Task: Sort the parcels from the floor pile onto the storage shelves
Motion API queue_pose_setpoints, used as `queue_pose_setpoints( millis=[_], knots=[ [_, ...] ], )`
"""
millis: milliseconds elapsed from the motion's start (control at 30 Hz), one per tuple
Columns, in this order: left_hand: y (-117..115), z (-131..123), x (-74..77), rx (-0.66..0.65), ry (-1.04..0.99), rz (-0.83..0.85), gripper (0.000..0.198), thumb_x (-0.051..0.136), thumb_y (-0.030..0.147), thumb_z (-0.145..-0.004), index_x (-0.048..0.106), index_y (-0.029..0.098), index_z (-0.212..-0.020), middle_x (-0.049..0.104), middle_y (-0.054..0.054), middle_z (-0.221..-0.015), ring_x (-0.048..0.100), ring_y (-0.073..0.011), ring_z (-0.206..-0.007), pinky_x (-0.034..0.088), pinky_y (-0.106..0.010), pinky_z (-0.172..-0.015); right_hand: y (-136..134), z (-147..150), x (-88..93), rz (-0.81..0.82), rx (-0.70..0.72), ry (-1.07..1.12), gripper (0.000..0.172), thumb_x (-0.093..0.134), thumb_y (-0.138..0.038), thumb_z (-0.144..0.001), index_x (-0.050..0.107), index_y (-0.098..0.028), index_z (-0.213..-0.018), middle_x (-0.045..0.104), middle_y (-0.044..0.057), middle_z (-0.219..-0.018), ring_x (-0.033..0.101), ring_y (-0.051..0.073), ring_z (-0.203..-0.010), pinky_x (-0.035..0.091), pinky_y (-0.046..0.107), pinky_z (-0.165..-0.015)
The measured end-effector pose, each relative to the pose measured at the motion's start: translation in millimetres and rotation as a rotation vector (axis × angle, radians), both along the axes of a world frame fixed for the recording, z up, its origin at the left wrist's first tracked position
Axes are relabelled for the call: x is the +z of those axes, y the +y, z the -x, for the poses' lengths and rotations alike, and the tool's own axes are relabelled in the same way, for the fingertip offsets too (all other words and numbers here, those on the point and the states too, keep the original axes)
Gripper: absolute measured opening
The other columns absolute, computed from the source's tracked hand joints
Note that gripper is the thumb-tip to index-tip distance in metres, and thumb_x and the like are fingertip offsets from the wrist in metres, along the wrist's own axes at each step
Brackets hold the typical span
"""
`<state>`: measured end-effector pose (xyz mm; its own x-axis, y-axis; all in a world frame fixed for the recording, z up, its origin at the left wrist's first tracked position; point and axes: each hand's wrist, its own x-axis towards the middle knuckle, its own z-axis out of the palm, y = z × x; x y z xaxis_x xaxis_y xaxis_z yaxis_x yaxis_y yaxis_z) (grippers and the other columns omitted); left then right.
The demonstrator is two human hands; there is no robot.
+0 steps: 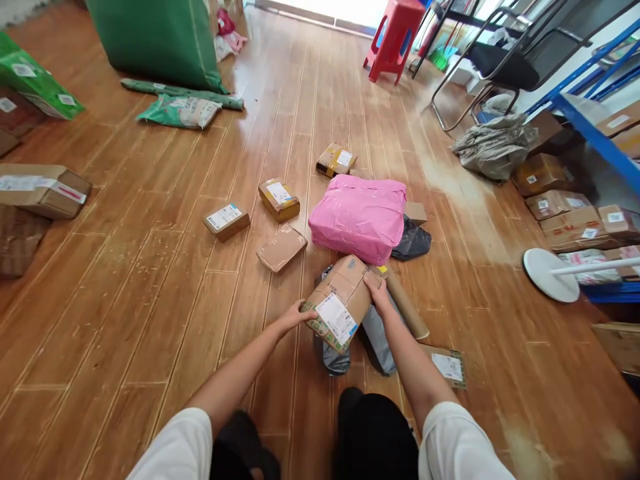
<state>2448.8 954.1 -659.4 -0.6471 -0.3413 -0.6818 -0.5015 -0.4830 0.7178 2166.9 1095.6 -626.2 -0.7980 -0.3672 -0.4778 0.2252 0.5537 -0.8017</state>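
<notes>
- Over the wooden floor [150,300], near its middle, I hold a taped cardboard parcel [339,303], tilted, label side up.
- My left hand [295,313] grips its near-left edge; my right hand [377,290] clasps the far-right corner.
- Grey mailers [379,337] and a cardboard tube [406,307] lie beneath; a pink bag [359,217] sits just beyond.

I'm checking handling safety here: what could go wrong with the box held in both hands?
The cardboard box is gripped only at its edges by the left hand and right hand; it might slip onto the grey bags below. The cardboard tube beside them could roll underfoot.
</notes>
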Motion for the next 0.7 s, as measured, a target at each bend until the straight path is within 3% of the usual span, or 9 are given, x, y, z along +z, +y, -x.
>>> queue_pose_setpoints(
  millis=[100,167,233,300,400,500,600,667,700],
  knots=[
    [-16.3,0.5,-6.6,-0.188,0.135,-0.088,0.103,0.092,0.048,-0.048,0.052,0.013,-0.137,0.062,-0.018,-0.134,0.059,-0.0358,-0.121,0.050,-0.043,-0.099,-14.9,0.6,-12.7,0.103,-0.032,0.105,0.089,0.077,-0.062,-0.062,0.043,-0.017,-0.131,0.058,0.014,-0.130,0.057,0.028,-0.116,0.048,0.041,-0.101],
    [-18.0,-18.4,-9.1,-0.273,0.214,-0.125,0.100,0.093,0.042,-0.047,0.053,0.014,-0.134,0.064,-0.016,-0.131,0.060,-0.0353,-0.120,0.050,-0.045,-0.098,-31.9,-14.4,-4.3,0.144,0.088,0.192,0.081,0.078,-0.061,-0.063,0.048,-0.018,-0.125,0.061,0.012,-0.125,0.058,0.027,-0.114,0.046,0.042,-0.103],
    [-16.6,-60.7,-12.1,-0.277,0.286,-0.140,0.103,0.094,0.037,-0.046,0.050,0.015,-0.137,0.061,-0.016,-0.135,0.056,-0.0342,-0.125,0.045,-0.046,-0.105,-54.6,-45.5,10.3,0.168,0.332,0.265,0.073,0.076,-0.060,-0.068,0.050,-0.020,-0.123,0.062,0.010,-0.122,0.059,0.027,-0.111,0.046,0.042,-0.101],
    [-14.7,-125.0,-16.9,-0.212,0.324,-0.185,0.103,0.093,0.034,-0.046,0.049,0.019,-0.138,0.060,-0.013,-0.137,0.053,-0.0326,-0.130,0.039,-0.045,-0.111,-78.8,-90.2,20.8,0.220,0.616,0.241,0.071,0.073,-0.058,-0.074,0.048,-0.022,-0.130,0.060,0.009,-0.127,0.059,0.025,-0.112,0.047,0.041,-0.100],
    [-2.0,-239.9,-31.5,-0.027,0.318,-0.371,0.082,0.086,0.043,-0.056,0.058,0.025,-0.131,0.065,-0.008,-0.132,0.054,-0.0321,-0.130,0.038,-0.046,-0.112,-104.4,-167.5,14.4,0.247,0.959,0.032,0.081,0.066,-0.055,-0.083,0.028,-0.027,-0.149,0.043,0.012,-0.149,0.056,0.024,-0.121,0.047,0.042,-0.101],
    [34.2,-335.8,-62.1,0.351,0.166,-0.413,0.073,0.074,0.066,-0.058,0.067,0.028,-0.119,0.066,-0.007,-0.130,0.052,-0.0345,-0.132,0.044,-0.049,-0.107,-111.0,-236.4,-18.8,0.162,1.217,-0.106,0.083,0.060,-0.055,-0.088,0.019,-0.027,-0.154,0.042,0.015,-0.150,0.057,0.024,-0.120,0.048,0.044,-0.100],
    [77.9,-389.4,-103.2,0.726,-0.042,-0.243,0.075,0.065,0.079,-0.057,0.068,0.031,-0.114,0.061,-0.007,-0.137,0.045,-0.0317,-0.139,0.049,-0.047,-0.100,-99.3,-286.1,-58.4,0.103,1.426,-0.174,0.067,0.050,-0.057,-0.091,0.037,-0.021,-0.146,0.059,0.015,-0.129,0.062,0.023,-0.106,0.051,0.042,-0.094],
    [98.0,-406.7,-122.5,0.799,-0.203,-0.140,0.073,0.057,0.084,-0.060,0.068,0.029,-0.108,0.063,-0.009,-0.134,0.052,-0.0309,-0.133,0.052,-0.044,-0.094,-79.9,-305.9,-75.2,0.029,1.505,-0.204,0.057,0.048,-0.057,-0.091,0.051,-0.021,-0.136,0.064,0.013,-0.120,0.064,0.023,-0.100,0.052,0.041,-0.091],
    [103.7,-412.0,-126.7,0.753,-0.316,-0.098,0.072,0.049,0.086,-0.065,0.069,0.026,-0.099,0.068,-0.013,-0.123,0.059,-0.0325,-0.124,0.054,-0.044,-0.090,-67.4,-312.0,-79.3,-0.016,1.537,-0.219,0.053,0.050,-0.055,-0.090,0.055,-0.022,-0.132,0.066,0.012,-0.118,0.064,0.024,-0.101,0.052,0.040,-0.090]
  ],
)
